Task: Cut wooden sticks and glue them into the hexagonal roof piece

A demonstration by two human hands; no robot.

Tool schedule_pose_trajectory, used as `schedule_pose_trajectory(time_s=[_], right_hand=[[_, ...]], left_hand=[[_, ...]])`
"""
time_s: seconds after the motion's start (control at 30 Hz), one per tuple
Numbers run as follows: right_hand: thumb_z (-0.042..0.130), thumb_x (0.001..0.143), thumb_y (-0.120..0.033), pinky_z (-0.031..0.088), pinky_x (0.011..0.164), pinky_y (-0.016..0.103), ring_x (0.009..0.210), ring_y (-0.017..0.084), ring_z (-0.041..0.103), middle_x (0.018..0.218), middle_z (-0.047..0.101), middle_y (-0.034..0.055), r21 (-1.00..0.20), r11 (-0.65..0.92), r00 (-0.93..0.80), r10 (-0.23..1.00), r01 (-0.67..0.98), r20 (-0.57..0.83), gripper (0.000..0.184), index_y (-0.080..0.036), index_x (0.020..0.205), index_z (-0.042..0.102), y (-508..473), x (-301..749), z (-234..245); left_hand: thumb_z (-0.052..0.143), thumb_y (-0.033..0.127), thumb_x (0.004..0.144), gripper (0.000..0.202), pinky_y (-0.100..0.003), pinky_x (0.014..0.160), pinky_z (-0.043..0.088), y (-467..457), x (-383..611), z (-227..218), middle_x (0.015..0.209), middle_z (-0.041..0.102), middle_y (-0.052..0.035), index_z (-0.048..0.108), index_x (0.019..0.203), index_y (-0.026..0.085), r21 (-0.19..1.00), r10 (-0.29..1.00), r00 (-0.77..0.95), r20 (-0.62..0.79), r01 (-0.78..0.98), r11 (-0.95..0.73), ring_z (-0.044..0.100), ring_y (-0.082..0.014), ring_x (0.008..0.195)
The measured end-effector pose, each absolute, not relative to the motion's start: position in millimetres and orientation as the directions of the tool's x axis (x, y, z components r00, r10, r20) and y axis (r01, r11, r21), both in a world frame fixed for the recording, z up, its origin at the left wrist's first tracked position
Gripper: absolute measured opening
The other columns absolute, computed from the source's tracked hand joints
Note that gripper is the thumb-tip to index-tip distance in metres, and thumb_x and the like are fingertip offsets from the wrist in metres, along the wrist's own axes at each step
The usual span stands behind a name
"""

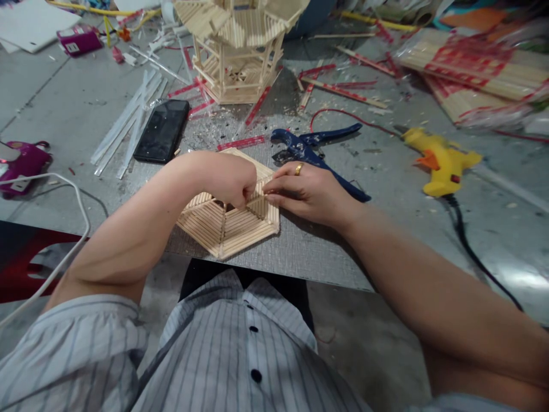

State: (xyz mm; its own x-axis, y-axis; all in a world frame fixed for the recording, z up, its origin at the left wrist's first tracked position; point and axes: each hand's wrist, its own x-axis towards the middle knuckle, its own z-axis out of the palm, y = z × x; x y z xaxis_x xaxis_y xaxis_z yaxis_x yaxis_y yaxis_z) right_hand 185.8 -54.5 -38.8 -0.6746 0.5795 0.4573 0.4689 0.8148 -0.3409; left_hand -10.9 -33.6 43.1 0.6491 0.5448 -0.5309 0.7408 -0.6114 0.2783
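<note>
A hexagonal panel (240, 232) of thin wooden sticks, laid in rings around a small dark centre opening, lies flat near the table's front edge. Over its far part, my left hand (227, 176) is closed, with fingertips pointing down at the panel. My right hand (306, 193), with a gold ring on one finger, pinches at the panel's right side. Between the fingertips of both hands runs a short wooden stick (256, 200), lying along one of the panel's spokes. Just behind my right hand rest blue-handled cutters (315, 146), partly covered by it.
A stick-built pavilion model (238, 57) stands at the back. On the left are a black phone (162, 130), clear glue sticks (128, 123) and a purple device (26, 170). A yellow glue gun (441, 160) with a cord and bagged sticks (476, 68) lie right.
</note>
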Motion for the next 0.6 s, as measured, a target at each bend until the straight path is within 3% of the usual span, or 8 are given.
schedule_pose_trajectory(time_s=[0.2, 0.3, 0.6], right_hand=[[0.050, 0.089, -0.029, 0.048, 0.076, 0.034, 0.086, 0.020, 0.061, 0.091, 0.065, 0.0077, -0.347, 0.774, -0.658, 0.633, 0.529, 0.409, 0.018, -0.022, 0.086, 0.067, -54.8, 183.4, -33.2], [0.050, 0.089, -0.028, 0.048, 0.075, 0.036, 0.086, 0.021, 0.060, 0.093, 0.064, 0.0087, -0.361, 0.740, -0.592, 0.672, 0.568, 0.445, 0.016, -0.022, 0.087, 0.065, -52.3, 186.2, -32.2], [0.048, 0.092, -0.034, 0.048, 0.078, 0.035, 0.087, 0.021, 0.059, 0.089, 0.063, 0.0073, -0.354, 0.694, -0.471, 0.700, 0.627, 0.538, 0.021, -0.023, 0.085, 0.064, -48.8, 189.0, -31.0]], left_hand=[[0.059, 0.021, 0.068, 0.014, -0.026, 0.055, 0.026, -32.1, -14.4, 43.7, 0.046, 0.057, 0.0027, 0.067, 0.058, 0.017, 0.298, 0.577, 0.673, -0.462, 0.731, -0.614, 0.040, -0.0075, 0.045], [0.059, 0.023, 0.068, 0.012, -0.025, 0.057, 0.028, -28.3, -17.9, 44.2, 0.053, 0.061, 0.0024, 0.070, 0.066, 0.018, 0.347, 0.648, 0.671, -0.361, 0.741, -0.574, 0.045, -0.0087, 0.050], [0.060, 0.023, 0.068, 0.013, -0.023, 0.059, 0.032, -25.5, -16.6, 43.8, 0.056, 0.063, 0.0029, 0.072, 0.067, 0.017, 0.510, 0.761, 0.620, -0.190, 0.725, -0.463, 0.051, -0.0092, 0.055]])
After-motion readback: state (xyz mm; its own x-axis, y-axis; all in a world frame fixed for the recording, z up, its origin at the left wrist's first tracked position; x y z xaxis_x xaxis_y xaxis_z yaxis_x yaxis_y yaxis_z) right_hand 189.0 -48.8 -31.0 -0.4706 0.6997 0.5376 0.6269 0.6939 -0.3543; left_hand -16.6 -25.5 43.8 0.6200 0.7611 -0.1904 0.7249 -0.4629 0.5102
